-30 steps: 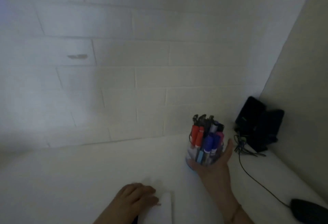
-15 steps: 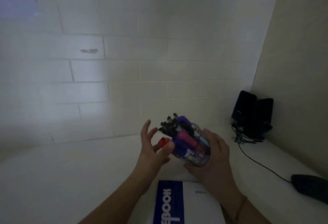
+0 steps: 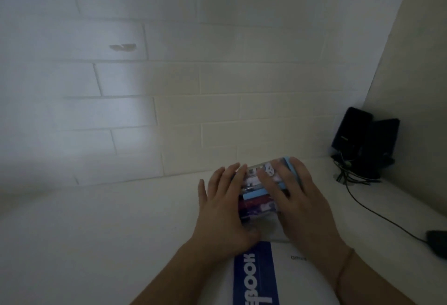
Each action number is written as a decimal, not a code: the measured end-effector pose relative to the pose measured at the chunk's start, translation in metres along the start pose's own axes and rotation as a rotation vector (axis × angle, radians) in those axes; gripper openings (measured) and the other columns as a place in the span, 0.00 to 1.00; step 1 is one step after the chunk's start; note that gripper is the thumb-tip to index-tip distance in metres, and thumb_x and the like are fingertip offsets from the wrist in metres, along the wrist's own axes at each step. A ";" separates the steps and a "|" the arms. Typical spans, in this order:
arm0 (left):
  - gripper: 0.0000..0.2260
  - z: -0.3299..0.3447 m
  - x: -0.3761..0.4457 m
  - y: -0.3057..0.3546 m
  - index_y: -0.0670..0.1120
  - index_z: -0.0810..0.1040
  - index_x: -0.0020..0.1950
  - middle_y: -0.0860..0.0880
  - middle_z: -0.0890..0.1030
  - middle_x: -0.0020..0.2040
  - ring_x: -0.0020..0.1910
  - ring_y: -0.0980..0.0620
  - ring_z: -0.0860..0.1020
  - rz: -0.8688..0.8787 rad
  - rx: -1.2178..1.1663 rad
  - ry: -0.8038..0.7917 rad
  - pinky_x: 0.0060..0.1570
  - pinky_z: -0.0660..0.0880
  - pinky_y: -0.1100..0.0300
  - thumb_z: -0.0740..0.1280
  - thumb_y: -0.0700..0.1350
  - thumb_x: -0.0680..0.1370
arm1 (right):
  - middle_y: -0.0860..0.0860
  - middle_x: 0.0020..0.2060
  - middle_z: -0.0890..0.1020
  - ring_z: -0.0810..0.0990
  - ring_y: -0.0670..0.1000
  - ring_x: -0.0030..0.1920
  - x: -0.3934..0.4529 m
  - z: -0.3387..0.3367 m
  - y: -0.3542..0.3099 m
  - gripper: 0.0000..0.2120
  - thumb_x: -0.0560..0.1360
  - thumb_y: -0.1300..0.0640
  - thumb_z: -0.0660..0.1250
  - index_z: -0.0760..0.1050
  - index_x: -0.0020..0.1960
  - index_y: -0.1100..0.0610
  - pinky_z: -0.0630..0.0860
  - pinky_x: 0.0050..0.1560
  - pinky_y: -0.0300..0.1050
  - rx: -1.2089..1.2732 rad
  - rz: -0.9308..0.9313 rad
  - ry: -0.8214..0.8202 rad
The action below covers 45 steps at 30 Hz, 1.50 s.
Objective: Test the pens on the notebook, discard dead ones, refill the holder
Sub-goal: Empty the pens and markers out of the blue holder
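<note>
- Head view, nearest: one white notebook (image 3: pixel 285 278) lies on the table (image 3: pixel 96 244), its blue band printed with letters reading "BOOK".
- Just beyond it, both hands cradle one clear pen holder (image 3: pixel 263 193) tipped on its side: left hand (image 3: pixel 225 210) spread across the mouth, right hand (image 3: pixel 297 205) curled round the body.
- Pens (image 3: pixel 256 198) inside show blue, red and purple; their number is unclear.
- Far right corner: two black boxes (image 3: pixel 362 140) with cables.

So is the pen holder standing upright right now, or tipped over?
Tipped over. The clear pen holder lies sideways between the left hand and right hand, pens lying horizontal inside.
</note>
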<state>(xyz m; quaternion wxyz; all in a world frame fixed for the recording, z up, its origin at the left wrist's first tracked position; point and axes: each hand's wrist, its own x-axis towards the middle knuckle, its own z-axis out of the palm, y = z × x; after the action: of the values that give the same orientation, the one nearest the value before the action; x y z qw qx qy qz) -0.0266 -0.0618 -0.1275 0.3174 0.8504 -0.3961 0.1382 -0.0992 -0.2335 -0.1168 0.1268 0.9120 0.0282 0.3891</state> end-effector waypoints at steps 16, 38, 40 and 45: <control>0.47 -0.029 -0.002 -0.055 0.57 0.51 0.76 0.55 0.61 0.74 0.75 0.49 0.56 -0.474 0.154 0.208 0.70 0.45 0.32 0.71 0.65 0.64 | 0.60 0.66 0.71 0.66 0.66 0.68 0.117 0.002 -0.038 0.26 0.70 0.64 0.66 0.65 0.67 0.56 0.75 0.53 0.59 -0.171 -0.440 -0.044; 0.21 -0.009 0.008 -0.048 0.54 0.73 0.57 0.52 0.79 0.58 0.56 0.46 0.78 -0.226 0.297 0.262 0.64 0.58 0.27 0.73 0.56 0.66 | 0.59 0.65 0.71 0.66 0.64 0.64 0.088 -0.002 -0.012 0.37 0.62 0.63 0.73 0.65 0.68 0.55 0.79 0.47 0.58 -0.009 -0.215 -0.122; 0.21 -0.007 0.008 -0.048 0.54 0.74 0.56 0.53 0.78 0.58 0.56 0.46 0.78 -0.222 0.311 0.254 0.64 0.58 0.27 0.73 0.56 0.66 | 0.60 0.63 0.71 0.66 0.64 0.62 0.083 0.001 -0.010 0.37 0.61 0.61 0.74 0.65 0.68 0.56 0.78 0.47 0.59 -0.016 -0.219 -0.110; 0.36 -0.011 0.007 -0.043 0.54 0.64 0.72 0.53 0.73 0.67 0.68 0.47 0.69 -0.249 0.194 0.284 0.69 0.44 0.30 0.70 0.62 0.67 | 0.60 0.64 0.70 0.64 0.68 0.65 0.098 -0.006 -0.005 0.39 0.60 0.59 0.76 0.66 0.68 0.54 0.66 0.60 0.68 -0.138 -0.323 -0.153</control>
<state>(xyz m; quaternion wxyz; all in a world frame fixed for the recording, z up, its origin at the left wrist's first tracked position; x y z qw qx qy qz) 0.0106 -0.0379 -0.1338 0.3014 0.8913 -0.2242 0.2537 -0.0348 -0.2129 -0.0455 0.2516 0.9116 0.1379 0.2942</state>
